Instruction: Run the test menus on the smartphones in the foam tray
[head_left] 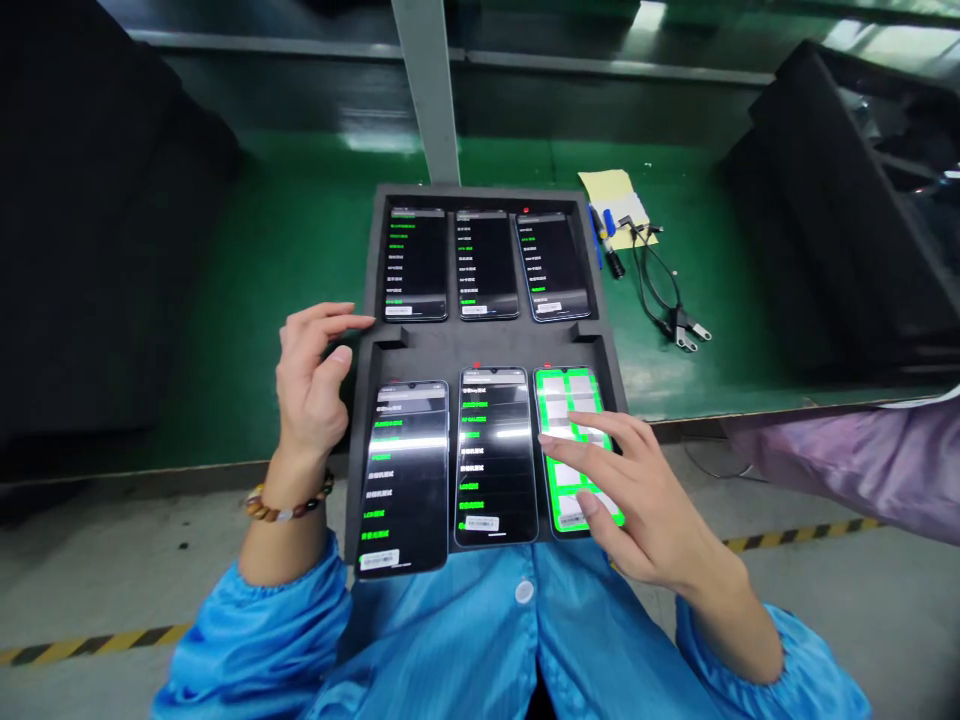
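Several smartphones lie in two rows in a black foam tray point(487, 345). My right hand point(637, 490) is over the front right phone point(559, 400), whose screen shows green bands and white blocks. Its fingers are spread, with the fingertips at or just above the glass; I cannot tell which. Beside it, the front middle phone point(495, 450) and the front left phone point(409, 470) show dark menus with green and white lines. My left hand point(311, 375) is at the tray's left edge, fingers loosely apart and holding nothing. Three phones like the back middle phone point(486, 260) fill the far row.
The tray overhangs the front edge of a green table point(300, 240). Right of it lie a yellow paper point(609, 190), a black marker point(615, 262) and short black cables point(660, 290). Dark boxy shapes stand at both sides, including a black box point(825, 260). A purple sleeve point(847, 460) shows at right.
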